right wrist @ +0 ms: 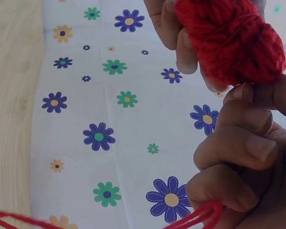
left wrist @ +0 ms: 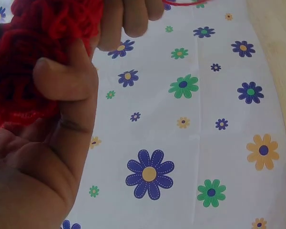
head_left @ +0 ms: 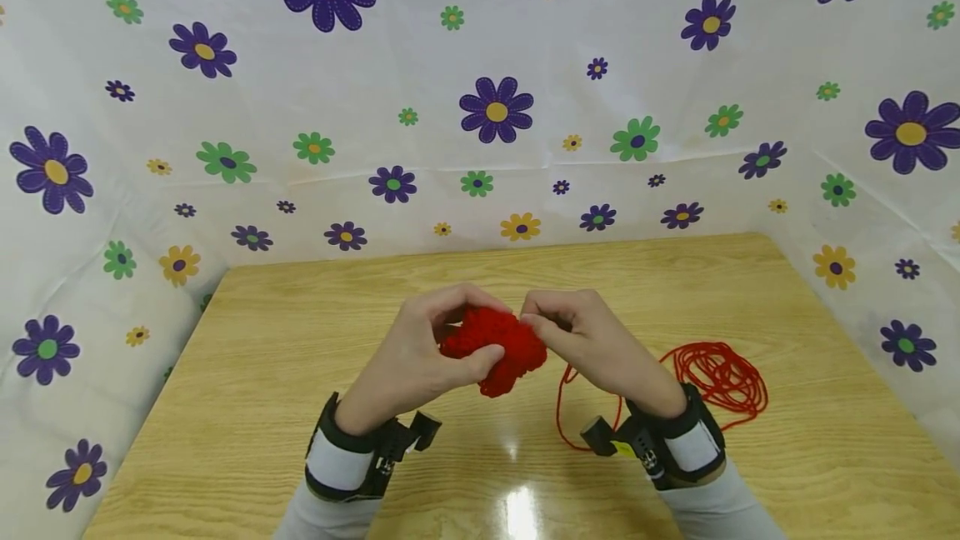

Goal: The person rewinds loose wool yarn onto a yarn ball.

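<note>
Head: the grip of the left hand (head_left: 416, 361) clamps a red yarn bundle (head_left: 498, 336) above the surface (head_left: 277, 348); the right hand (head_left: 588, 344) meets its edge — bundle seemingly well formed, loose coil (head_left: 723, 377) left over. Left wrist: bundle within the grip. Right wrist: curled grip holding a red strand (right wrist: 213, 208).

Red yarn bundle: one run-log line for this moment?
left hand: grips red yarn bundle; right hand: holds strand beside bundle; loose yarn coil: on wooden table
</note>
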Tool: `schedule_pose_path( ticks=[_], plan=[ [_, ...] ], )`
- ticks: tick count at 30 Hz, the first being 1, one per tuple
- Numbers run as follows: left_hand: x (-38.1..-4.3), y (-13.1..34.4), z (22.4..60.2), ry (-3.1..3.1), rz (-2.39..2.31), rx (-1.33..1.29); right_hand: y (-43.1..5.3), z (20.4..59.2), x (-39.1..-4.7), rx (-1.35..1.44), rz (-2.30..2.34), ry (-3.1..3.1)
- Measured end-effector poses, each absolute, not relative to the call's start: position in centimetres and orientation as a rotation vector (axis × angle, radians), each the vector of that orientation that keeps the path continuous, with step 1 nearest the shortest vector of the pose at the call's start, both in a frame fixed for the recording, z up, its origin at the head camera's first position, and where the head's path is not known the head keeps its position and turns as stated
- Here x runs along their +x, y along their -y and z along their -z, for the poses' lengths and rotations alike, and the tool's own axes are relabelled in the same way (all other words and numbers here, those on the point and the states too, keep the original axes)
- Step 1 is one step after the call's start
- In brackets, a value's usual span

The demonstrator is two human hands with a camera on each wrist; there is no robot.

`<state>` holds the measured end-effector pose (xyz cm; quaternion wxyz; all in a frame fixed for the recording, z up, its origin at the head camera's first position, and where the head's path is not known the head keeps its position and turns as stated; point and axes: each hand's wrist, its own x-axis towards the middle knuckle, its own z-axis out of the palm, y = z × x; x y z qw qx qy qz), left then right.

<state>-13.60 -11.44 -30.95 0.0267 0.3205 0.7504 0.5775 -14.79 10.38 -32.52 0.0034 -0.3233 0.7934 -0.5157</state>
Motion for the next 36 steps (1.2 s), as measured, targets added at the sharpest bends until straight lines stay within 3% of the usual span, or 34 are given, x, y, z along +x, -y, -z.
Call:
schedule_pose_path(
  ticks=[16,24,36],
  plan=[
    [-12.7,10.5,29.2,-2.512,-1.471,1.198,-10.7,32.3,-14.6,-1.020,1.664,-2.492],
    [-13.7,11.1,31.2,-2.468,-1.677,1.235,-10.9,32.0,-14.8,-0.984,1.733,-2.534],
    [-13.6,11.7,30.8,-2.273,-2.254,1.220,-10.2,32.6,-15.1,-1.111,1.690,-2.460]
  ],
)
